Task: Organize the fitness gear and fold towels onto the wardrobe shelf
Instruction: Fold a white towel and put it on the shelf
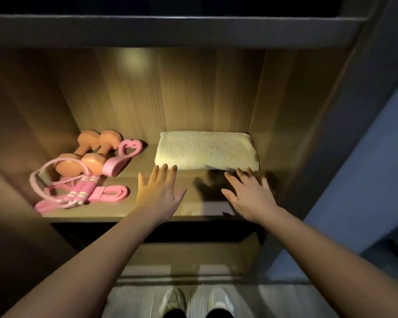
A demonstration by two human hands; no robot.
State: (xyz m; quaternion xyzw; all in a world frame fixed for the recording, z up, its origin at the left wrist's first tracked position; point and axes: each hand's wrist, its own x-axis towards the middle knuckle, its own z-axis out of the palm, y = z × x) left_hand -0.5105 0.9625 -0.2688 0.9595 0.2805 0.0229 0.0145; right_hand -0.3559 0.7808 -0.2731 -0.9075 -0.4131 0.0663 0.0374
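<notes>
A folded cream towel [206,149] lies flat at the back right of the wooden wardrobe shelf [193,184]. My left hand [160,191] is spread open just in front of the towel's left corner, fingertips at its edge. My right hand [248,191] is spread open in front of the towel's right part, holding nothing. On the shelf's left lie two orange dumbbells [90,154], a pink heart-shaped grip trainer [122,157], a pink jump rope [74,189] and a pink resistance band [110,193].
The wardrobe's wooden side walls close the shelf in on both sides, and a dark upper shelf [170,31] overhangs it. A lower compartment [189,255] opens below. My white shoes [198,299] stand on the grey floor. A blue wall [365,180] is at the right.
</notes>
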